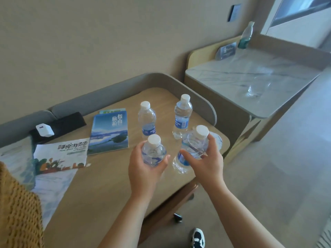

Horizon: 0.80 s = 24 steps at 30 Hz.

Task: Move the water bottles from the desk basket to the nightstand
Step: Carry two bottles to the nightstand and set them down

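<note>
Two water bottles in the hands, one each. Left bottle (153, 153) gripped round the shoulder by the left hand (143, 169), fingers and thumb curled about it, white cap up. Right bottle (195, 144) wrapped the same way by the right hand (207, 163), but tilted, cap leaning away and to the right, base low over the table (107, 185); cannot tell whether that base touches the wood.

Just beyond the hands, two more bottles standing upright and apart: far left bottle (146, 120) and far right bottle (182, 117). No basket in view. Probably the set-down stage, judging by the bed linen alongside, which suggests this table is the nightstand.

To do it well:
- Bring the right bottle upright before lowering; a tilted base on thin plastic tends to rock.
- Lower both straight down in front of the far pair, keeping a gap so knuckles do not knock the standing ones.
- Hold firmly but without squeezing; soft walls buckle and slip.
- Loosen the fingers only once each base sits flat.

Left of the left hand, a blue booklet (110, 131) and a map leaflet (62, 154) lying flat; keep bottles off them. Further left, a white charger (44, 130). Far beyond the right hand, a marble-topped surface (250, 77) with a green bottle (246, 35).
</note>
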Each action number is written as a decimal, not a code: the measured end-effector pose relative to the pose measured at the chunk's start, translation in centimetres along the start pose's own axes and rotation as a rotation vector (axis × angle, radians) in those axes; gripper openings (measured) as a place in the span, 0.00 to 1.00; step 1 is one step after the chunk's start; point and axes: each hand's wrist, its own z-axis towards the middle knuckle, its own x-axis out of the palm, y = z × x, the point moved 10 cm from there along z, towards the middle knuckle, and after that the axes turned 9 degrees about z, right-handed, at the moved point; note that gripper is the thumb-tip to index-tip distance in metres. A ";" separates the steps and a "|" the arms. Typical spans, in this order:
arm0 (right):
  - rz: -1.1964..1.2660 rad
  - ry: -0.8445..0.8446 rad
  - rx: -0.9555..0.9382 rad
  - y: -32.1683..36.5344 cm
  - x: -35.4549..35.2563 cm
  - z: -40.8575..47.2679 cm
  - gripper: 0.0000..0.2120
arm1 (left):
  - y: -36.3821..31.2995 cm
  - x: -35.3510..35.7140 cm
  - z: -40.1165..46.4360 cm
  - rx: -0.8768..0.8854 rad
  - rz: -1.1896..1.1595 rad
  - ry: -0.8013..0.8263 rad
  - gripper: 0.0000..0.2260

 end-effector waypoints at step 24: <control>-0.138 -0.775 0.075 -7.4 -51.4 -6.7 0.35 | -28.2 40.1 -21.7 0.369 -0.209 0.852 0.32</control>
